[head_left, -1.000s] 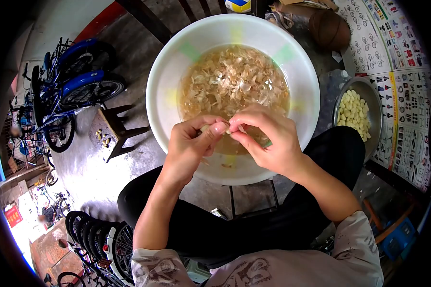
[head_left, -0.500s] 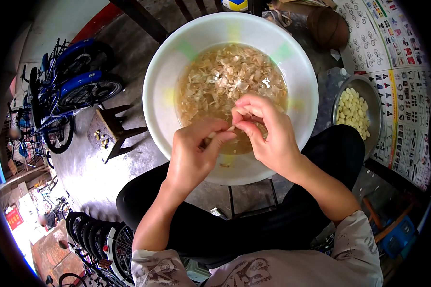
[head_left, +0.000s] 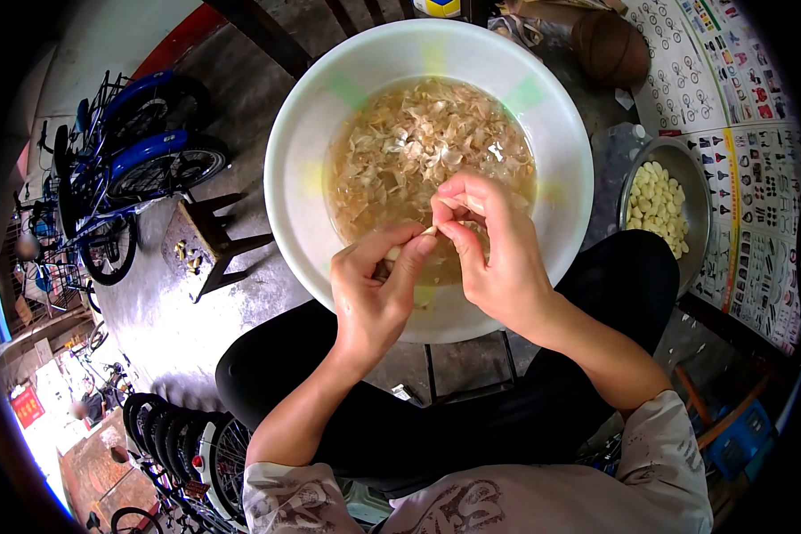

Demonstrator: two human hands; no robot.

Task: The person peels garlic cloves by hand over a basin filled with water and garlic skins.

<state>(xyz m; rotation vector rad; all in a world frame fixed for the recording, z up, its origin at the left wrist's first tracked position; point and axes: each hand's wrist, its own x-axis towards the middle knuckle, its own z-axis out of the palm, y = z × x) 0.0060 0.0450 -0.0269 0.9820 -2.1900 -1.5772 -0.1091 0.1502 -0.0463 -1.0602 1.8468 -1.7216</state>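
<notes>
Looks smooth and plastic on the basin (head_left: 295, 173), papery on the skins (head_left: 409, 147), metallic on the bowl (head_left: 699, 203), matt on the cloth trousers (head_left: 481, 436).

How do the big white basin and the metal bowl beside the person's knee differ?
The white basin looks much larger than the metal bowl. The basin is tinted green and yellow in places; the bowl is plain grey. The basin holds papery garlic skins in brownish water, while the bowl holds pale peeled garlic cloves. Both are round and open-topped.
</notes>
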